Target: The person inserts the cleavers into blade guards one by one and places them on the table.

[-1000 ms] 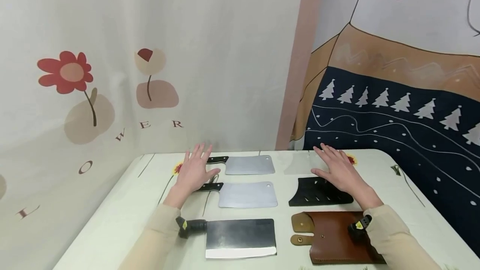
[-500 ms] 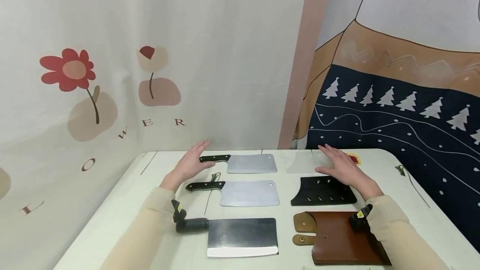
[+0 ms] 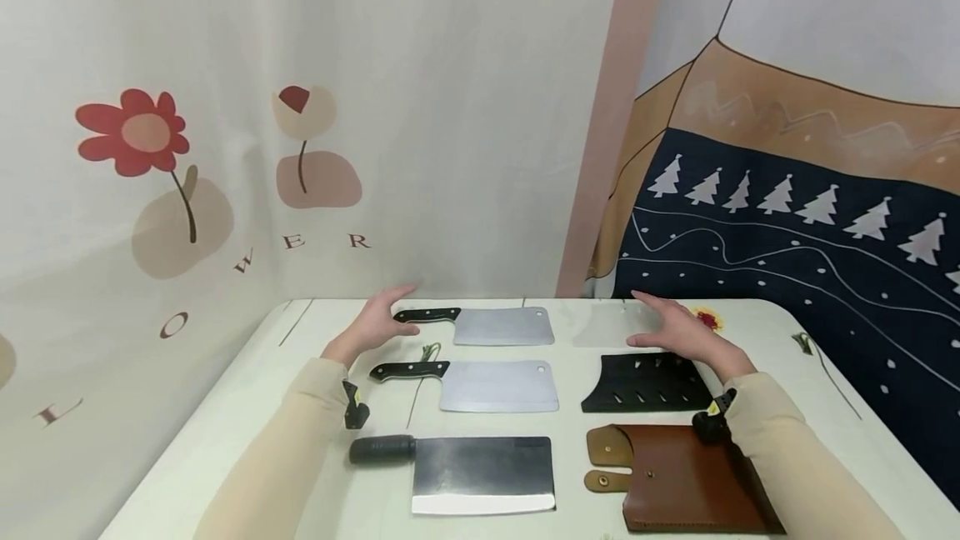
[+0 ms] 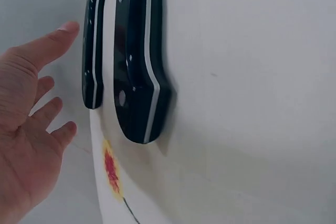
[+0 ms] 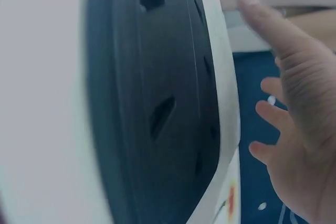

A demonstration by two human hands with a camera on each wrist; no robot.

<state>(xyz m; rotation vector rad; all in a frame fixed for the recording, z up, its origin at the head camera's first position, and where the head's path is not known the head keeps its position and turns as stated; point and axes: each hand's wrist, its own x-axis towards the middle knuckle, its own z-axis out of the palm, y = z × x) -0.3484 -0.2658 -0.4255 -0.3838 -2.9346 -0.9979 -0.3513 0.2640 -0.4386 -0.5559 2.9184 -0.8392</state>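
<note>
My left hand [image 3: 375, 323] hovers by the black handle [image 3: 427, 316] of the farthest cleaver [image 3: 504, 326], thumb and fingers spread apart around its end. In the left wrist view the thumb is apart from that handle. My right hand [image 3: 678, 330] is over the right end of a clear blade sheath [image 3: 603, 326], its thumb and fingers parted with nothing between them. A second cleaver [image 3: 498, 386] lies nearer, level with a black slotted sheath [image 3: 637, 383]. Closest to me is a wide cleaver [image 3: 483, 473] with a round black handle, left of a brown leather sheath [image 3: 690, 473].
All the things lie flat on a pale table [image 3: 225, 440] with printed flowers. Behind its far edge hangs a printed curtain [image 3: 450, 148], with a dark blue tree-patterned part [image 3: 787, 232] at the right.
My left hand has turned from palm down to thumb-side up beside the far handle, uncovering the second cleaver's handle. The right hand has likewise turned, its fingers bending more.
</note>
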